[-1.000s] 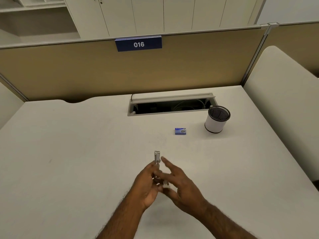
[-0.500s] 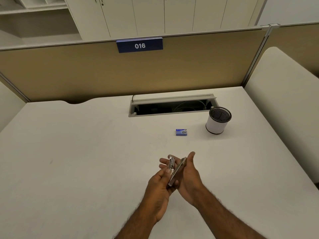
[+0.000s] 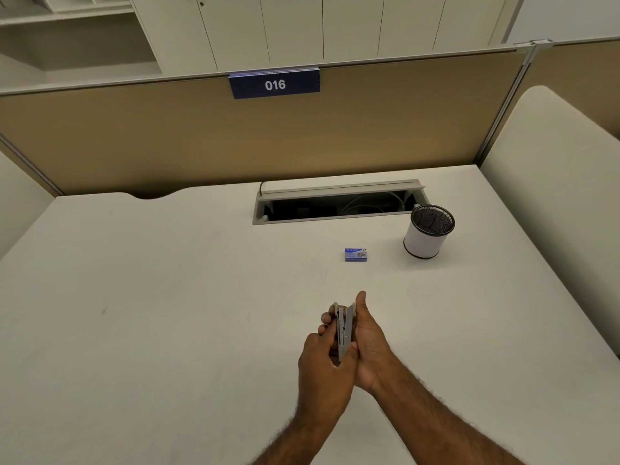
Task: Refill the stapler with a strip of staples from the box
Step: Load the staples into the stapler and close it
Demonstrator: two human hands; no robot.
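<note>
Both hands clasp the stapler (image 3: 344, 330) above the desk (image 3: 167, 297): left hand (image 3: 323, 355) low, right hand (image 3: 369, 340) alongside. Staple box (image 3: 355, 255) lies beyond the stapler, untouched.

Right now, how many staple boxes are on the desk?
1. The blue staple box lies on the desk, left of the mesh pen cup, beyond both hands. None hidden that I can see.

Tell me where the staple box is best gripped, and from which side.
The staple box lies flat on the desk, alone, beyond both hands. Come from above and pinch its two long sides with the fingers: it is low, so only the top is easy to reach, and the pen cup stands clear to its right.
</note>
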